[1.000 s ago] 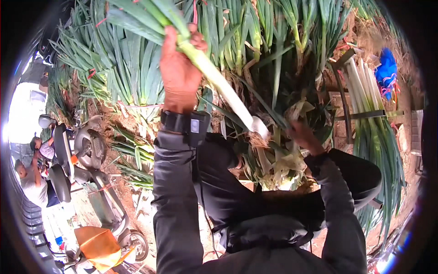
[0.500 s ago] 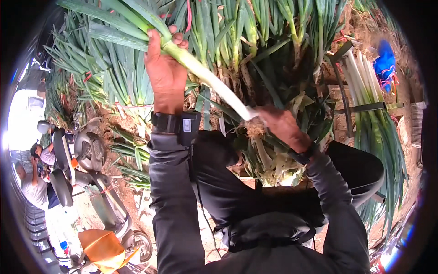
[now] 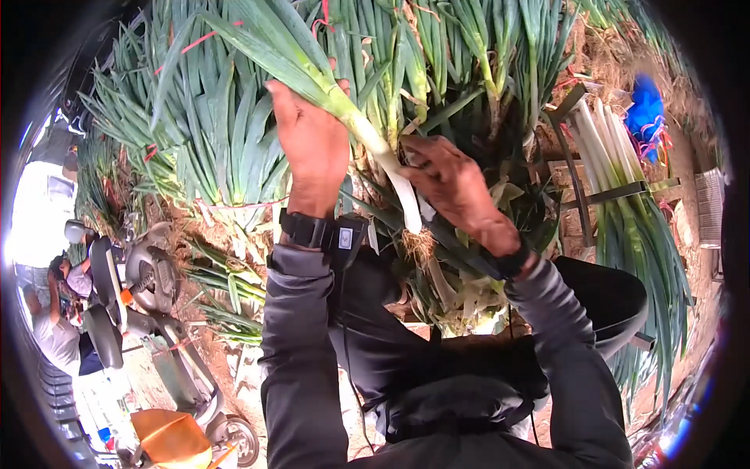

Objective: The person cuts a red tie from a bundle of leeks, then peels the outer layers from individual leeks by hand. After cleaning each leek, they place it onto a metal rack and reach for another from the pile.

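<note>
A long leek [image 3: 405,199] slants across the middle of the view, its green leaves up at the left and its white, rooted end pointing down. My left hand [image 3: 312,148] is closed round the upper stalk where the leaves fan out; some of its fingers are hidden behind the leek. Against the middle of the white shaft, my right hand [image 3: 461,187] has its thumb and curled fingers at the stalk's right side. Below the roots lies a heap of trimmed leaves and peelings [image 3: 469,293], between my bent legs.
Leafy leek bundles [image 3: 226,133] stand across the far side. At the right, a bundle of cleaned leeks [image 3: 617,156] rests in a metal frame [image 3: 582,207], near a blue bundle of ties [image 3: 644,109]. A scooter [image 3: 148,289] and seated people [image 3: 58,336] are at the left.
My right hand has moved from the root end up to the middle of the stalk. My left hand has shifted right and nearer, and the leek now hangs more steeply.
</note>
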Demonstrator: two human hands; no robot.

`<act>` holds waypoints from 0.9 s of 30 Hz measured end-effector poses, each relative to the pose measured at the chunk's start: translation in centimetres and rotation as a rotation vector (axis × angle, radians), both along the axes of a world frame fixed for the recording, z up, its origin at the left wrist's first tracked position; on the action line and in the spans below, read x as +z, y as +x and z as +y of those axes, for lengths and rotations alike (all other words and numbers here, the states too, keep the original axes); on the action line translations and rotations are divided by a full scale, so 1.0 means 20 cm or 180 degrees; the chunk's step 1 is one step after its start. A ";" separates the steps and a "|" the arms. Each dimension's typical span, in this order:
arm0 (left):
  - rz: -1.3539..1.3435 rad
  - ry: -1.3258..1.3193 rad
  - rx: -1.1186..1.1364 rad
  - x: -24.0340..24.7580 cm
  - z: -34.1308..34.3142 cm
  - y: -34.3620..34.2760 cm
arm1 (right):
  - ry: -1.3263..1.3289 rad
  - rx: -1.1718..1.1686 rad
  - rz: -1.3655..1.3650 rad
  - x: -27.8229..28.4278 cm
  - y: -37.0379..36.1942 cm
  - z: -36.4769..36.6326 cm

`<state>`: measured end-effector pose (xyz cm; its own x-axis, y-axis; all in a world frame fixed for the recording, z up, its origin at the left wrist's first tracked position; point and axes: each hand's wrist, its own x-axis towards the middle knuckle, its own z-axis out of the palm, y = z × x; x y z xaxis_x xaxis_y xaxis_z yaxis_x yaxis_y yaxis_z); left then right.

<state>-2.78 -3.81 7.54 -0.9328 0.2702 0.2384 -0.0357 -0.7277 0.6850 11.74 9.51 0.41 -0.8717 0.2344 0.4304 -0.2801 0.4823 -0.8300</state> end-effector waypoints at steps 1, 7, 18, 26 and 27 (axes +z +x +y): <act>0.0013 0.0008 -0.0023 -0.02 0.01 -0.01 | 0.0091 0.0023 0.0242 0.02 -0.04 -0.02; -0.0038 0.0058 -0.0716 -0.04 -0.02 -0.04 | -0.0523 0.0119 -0.0059 0.05 -0.14 0.05; -0.0331 0.0998 -0.1516 -0.08 -0.04 -0.11 | -0.2468 0.1808 -0.0842 0.10 -0.13 0.08; -0.0312 0.1153 -0.1686 -0.07 -0.02 -0.08 | -0.1902 0.1704 -0.0764 0.14 -0.12 0.08; -0.0268 0.1184 -0.1674 -0.07 -0.03 -0.08 | -0.1841 0.1718 -0.0810 0.16 -0.12 0.07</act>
